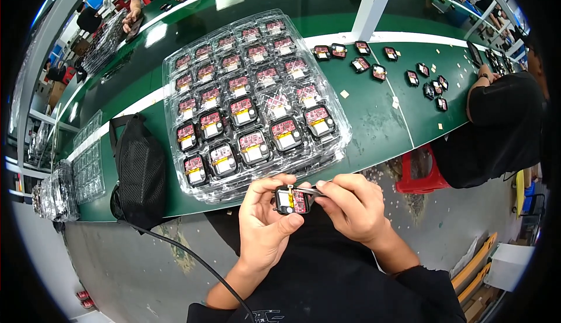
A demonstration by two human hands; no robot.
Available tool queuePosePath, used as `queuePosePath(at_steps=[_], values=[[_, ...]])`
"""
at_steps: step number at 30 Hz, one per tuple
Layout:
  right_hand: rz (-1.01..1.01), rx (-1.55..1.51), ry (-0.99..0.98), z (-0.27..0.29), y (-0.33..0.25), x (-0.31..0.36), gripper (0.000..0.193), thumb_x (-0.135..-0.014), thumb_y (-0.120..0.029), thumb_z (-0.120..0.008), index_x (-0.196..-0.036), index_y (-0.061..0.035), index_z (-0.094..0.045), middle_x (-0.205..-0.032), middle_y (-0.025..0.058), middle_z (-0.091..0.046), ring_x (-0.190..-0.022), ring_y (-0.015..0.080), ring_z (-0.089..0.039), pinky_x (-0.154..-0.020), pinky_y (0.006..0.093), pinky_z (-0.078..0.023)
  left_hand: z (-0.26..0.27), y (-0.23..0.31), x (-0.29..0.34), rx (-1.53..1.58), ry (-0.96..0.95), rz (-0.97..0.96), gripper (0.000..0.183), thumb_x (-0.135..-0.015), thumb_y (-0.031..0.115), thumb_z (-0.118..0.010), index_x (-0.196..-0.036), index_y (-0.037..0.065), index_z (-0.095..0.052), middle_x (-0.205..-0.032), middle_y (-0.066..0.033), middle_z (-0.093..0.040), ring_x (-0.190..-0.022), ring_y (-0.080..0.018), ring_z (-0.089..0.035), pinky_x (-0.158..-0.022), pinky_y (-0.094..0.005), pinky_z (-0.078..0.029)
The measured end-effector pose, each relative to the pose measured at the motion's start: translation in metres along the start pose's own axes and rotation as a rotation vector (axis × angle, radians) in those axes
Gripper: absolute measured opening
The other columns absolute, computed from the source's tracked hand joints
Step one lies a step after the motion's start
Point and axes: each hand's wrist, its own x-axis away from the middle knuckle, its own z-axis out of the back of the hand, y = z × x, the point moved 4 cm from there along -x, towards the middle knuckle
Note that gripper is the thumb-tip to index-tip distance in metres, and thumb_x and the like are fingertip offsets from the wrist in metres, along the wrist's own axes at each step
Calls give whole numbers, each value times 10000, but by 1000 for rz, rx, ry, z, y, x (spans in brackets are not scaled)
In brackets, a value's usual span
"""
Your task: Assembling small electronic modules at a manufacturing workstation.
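Note:
In front of my body, my left hand (261, 223) is closed around the edges of a small black square device housing (301, 204). Its inside faces up, showing a red circuit board, a whitish block and a yellow strip. My right hand (356, 209) pinches a pair of metal tweezers (311, 191). The tweezers' tips reach over the housing's upper edge; exactly what they touch is too small to tell. Just beyond my hands lies a stack of clear plastic trays (342, 129), with similar housings (253, 146) sitting in the top one's pockets.
The trays rest on a green workbench (374, 133). A black mesh bag (140, 168) lies left of them, beside a black cable (193, 254). Several loose housings (378, 72) are scattered right. Co-workers sit across and at right, near a red stool (419, 171). A white post (374, 7) rises behind.

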Motion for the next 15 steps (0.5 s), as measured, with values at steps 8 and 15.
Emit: queuePosePath(at_steps=[8,15], values=[[169,101,34,2,-8,-1,302,-736,-54,-850,-1022,-27,-758,-879,58,-665,-627,165,-630,-525,301,-496,0,-1,2,-67,-41,-31,584,-791,-67,-860,-1273,20,-542,-1384,-179,-556,-1259,-309,-625,-1058,-402,-546],[-95,-163,15,-1,-1,-3,164,-807,-38,-833,-944,-15,-746,-858,94,-679,-636,224,-653,-549,313,-512,5,-2,3,-102,-42,-29,580,-792,-79,-855,-1272,23,-544,-1400,-184,-539,-1255,-296,-620,-1046,-393,-552]])
